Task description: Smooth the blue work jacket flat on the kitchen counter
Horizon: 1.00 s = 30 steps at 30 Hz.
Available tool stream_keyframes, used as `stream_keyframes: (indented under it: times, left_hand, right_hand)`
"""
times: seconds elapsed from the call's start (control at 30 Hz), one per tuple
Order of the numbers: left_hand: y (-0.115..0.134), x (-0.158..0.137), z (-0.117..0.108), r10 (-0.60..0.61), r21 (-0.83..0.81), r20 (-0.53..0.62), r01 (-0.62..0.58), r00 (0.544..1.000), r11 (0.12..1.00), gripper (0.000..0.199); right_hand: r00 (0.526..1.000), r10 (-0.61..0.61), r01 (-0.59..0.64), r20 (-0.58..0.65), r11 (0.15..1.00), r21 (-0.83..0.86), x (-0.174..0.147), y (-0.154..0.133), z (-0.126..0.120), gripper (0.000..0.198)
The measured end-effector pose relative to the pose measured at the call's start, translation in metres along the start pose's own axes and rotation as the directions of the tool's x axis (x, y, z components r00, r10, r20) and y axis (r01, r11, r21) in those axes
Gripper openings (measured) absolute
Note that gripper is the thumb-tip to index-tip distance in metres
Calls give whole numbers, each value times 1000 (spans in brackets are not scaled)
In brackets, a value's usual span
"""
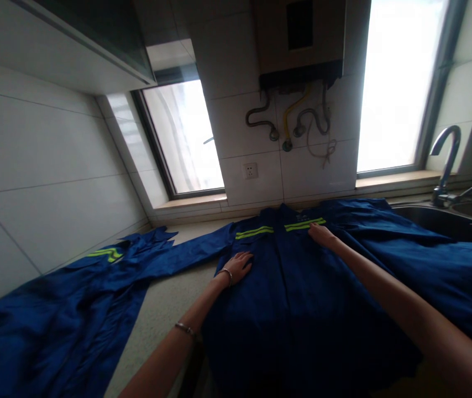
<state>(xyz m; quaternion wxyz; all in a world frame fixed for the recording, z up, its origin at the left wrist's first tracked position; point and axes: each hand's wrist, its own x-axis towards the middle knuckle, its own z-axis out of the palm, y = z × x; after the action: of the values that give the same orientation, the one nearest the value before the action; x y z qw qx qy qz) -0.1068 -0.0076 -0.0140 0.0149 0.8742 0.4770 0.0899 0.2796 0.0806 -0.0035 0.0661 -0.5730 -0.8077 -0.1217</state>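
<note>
A dark blue work jacket (277, 298) with yellow-green reflective stripes across the chest lies spread on the counter, its lower part hanging toward me. My left hand (238, 267) rests flat on its left front, fingers stretched out, below the left stripe. At the other chest stripe, my right hand (322, 234) has its fingers drawn together on the cloth, pinching at the stripe's lower edge. A second blue jacket (66, 309) with a similar stripe lies to the left, under or against the first one's outstretched sleeve (190, 253).
More blue cloth (430, 265) stretches right, over the edge of a metal sink (414, 213) with a curved faucet (447, 160). Pale countertop (165, 309) shows between the jackets. A water heater (300, 38) with pipes hangs on the tiled wall between two windows; a cabinet (66, 44) overhangs upper left.
</note>
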Motion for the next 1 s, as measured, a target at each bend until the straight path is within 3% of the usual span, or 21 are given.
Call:
stream_keyframes:
  times: [0.4, 0.57, 0.8, 1.0]
  left_hand:
    - [-1, -1, 2, -20, -11, -16, 20, 1000, 1000, 45]
    - [-2, 4, 5, 4, -19, -77, -6, 997, 1000, 42]
    - [-1, 48, 2, -213, 44, -201, 226, 956, 973, 40]
    - [-7, 82, 0, -158, 9, -148, 161, 976, 987, 31]
  right_hand:
    - [990, 144, -144, -7, 990, 0, 0, -24, 0, 35]
    - [976, 215, -214, -26, 976, 46, -11, -23, 7, 32]
    - [950, 306, -298, -56, 947, 122, -19, -20, 15, 31]
    - [944, 323, -311, -73, 940, 144, -17, -18, 17, 31]
